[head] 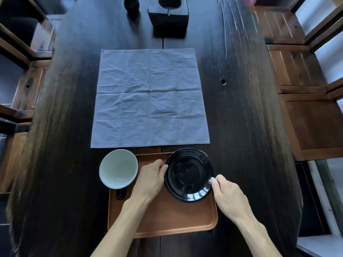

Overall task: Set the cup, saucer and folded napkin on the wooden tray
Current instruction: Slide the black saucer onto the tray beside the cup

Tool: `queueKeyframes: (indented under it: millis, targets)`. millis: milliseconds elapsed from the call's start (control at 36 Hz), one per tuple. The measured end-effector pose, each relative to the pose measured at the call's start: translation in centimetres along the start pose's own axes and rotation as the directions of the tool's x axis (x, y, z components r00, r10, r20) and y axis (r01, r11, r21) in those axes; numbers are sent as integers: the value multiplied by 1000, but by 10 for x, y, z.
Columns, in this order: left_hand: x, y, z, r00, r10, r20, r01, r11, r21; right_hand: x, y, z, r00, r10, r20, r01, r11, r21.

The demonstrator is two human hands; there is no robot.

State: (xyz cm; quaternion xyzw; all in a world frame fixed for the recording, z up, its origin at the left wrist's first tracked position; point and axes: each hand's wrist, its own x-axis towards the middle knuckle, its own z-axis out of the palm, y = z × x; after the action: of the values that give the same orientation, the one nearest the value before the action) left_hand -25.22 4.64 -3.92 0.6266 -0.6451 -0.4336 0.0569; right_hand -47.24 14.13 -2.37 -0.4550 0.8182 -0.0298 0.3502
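A black glossy saucer (189,175) sits on the right half of the wooden tray (163,217). My left hand (150,179) grips the saucer's left rim, and my right hand (229,195) pinches its right rim. A pale cup (118,168) with a dark handle stands at the tray's far left corner, empty and upright. Beyond the tray a grey napkin (149,97) lies unfolded and flat on the dark table.
The dark wooden table (241,108) holds a black block-shaped stand (168,17) and a dark rounded object (131,4) at the far end. Wooden chairs (304,86) flank the table on both sides.
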Motion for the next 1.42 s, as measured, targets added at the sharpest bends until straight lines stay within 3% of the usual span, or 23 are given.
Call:
queueKeyframes:
  millis: [250, 417, 556, 750, 889, 1417]
  targets:
    - [-8, -4, 3, 998, -47, 30, 46, 999, 28, 15, -4, -9, 1000, 9, -4, -9, 999, -33]
    - [-14, -2, 0, 990, -109, 93, 103, 992, 70, 15, -4, -8, 999, 46, -21, -44, 995, 89]
    - [-16, 1, -1, 997, -75, 16, 76, 995, -57, 6, -1, -3, 1000, 29, -1, -29, 988, 150]
    - [-14, -4, 4, 1000, -16, -17, 15, 999, -42, 10, 6, 3, 997, -68, -40, 73, 989, 132]
    - [-15, -5, 5, 998, -51, -34, 49, 998, -49, 12, 4, 4, 993, -107, -54, 113, 985, 128]
    - [-19, 4, 7, 996, -86, 10, 87, 994, -72, 17, 5, -2, 999, -34, 2, 34, 994, 105]
